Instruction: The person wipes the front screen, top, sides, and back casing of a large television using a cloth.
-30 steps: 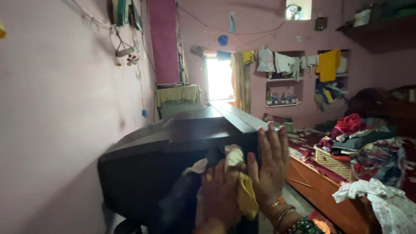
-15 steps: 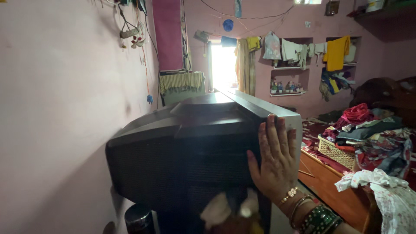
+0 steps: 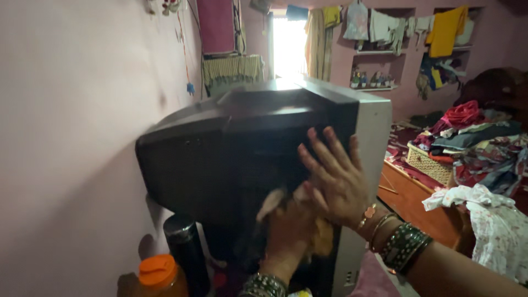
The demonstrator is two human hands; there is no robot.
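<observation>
A bulky old black television (image 3: 231, 148) with a silver front frame stands against the pink wall on the left. My right hand (image 3: 333, 179), with bangles on the wrist, lies flat with spread fingers on the set's dark side panel near the silver frame. Just below it my left hand (image 3: 289, 234) presses a yellowish cloth (image 3: 319, 236) against the same side panel; the hand and cloth are blurred.
A dark flask (image 3: 186, 250) and an orange-lidded container (image 3: 157, 272) stand under the television. A wooden bed (image 3: 418, 206) heaped with clothes and a woven basket (image 3: 426, 165) fills the right side. Wall niches and hanging clothes are at the back by a bright doorway (image 3: 289, 47).
My left hand with the cloth dropped low, then came back up the side panel. My right hand shifted left and tilted, fingers more spread. The view dipped, showing the flask and orange lid.
</observation>
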